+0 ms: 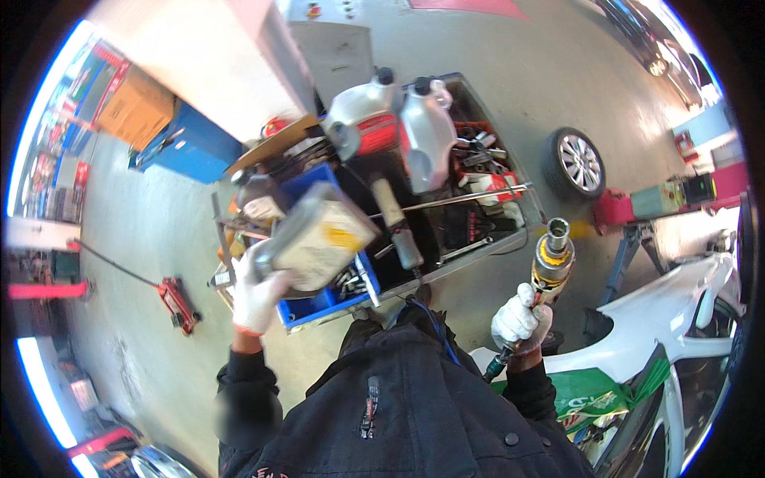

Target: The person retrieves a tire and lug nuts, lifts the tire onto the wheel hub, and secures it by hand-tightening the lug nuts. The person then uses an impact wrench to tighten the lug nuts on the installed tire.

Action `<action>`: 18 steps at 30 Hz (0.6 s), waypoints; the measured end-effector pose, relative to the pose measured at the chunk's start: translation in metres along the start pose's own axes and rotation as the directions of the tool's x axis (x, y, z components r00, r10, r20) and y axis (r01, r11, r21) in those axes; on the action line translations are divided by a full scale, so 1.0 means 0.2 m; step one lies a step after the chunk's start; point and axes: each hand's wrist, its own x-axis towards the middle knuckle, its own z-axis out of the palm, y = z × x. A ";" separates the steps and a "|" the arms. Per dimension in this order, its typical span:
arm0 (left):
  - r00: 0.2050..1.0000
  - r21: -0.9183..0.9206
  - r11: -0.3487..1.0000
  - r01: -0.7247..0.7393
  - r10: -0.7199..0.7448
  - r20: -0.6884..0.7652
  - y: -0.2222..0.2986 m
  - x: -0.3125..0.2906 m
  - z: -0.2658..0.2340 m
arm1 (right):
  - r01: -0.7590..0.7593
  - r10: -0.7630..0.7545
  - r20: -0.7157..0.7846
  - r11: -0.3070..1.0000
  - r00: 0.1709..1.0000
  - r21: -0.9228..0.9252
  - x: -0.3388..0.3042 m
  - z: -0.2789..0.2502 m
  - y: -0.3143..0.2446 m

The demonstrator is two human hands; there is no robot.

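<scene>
Gripped a flat-sided grey container [323, 239], blurred but with a pale label and a yellow patch, in the white-gloved left hand [261, 288] at nine o'clock. Held a cylindrical black-and-yellow impact wrench [551, 269] between three and four o'clock in the gloved right hand [522, 320], closed around its handle; made out a shiny, hollow metal socket [558, 229] on its nose. Saw two smooth, silver-grey plastic jugs [429, 137] with black caps at twelve and one o'clock on the rimmed surface [470, 261]. Found small metal pieces [348, 281] in a rigid blue plastic tray [315, 309] at seven o'clock. Could not tell the grey container's contents.
</scene>
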 end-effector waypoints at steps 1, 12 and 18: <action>0.982 -0.354 0.922 0.154 -0.183 -0.051 -0.13 -0.06 -0.20 | 0.001 -0.001 0.008 0.998 1.000 0.057 0.03 0.00 0.05; 0.331 -0.863 0.470 0.185 -0.857 -0.395 -2.15 -0.83 -1.35 | -0.095 0.085 -0.074 0.986 0.994 -0.140 0.21 0.18 0.59; 0.272 -0.918 0.356 0.176 -0.914 -0.302 -2.65 -0.60 -1.57 | -0.172 0.156 -0.088 0.961 0.984 -0.216 0.23 0.21 0.82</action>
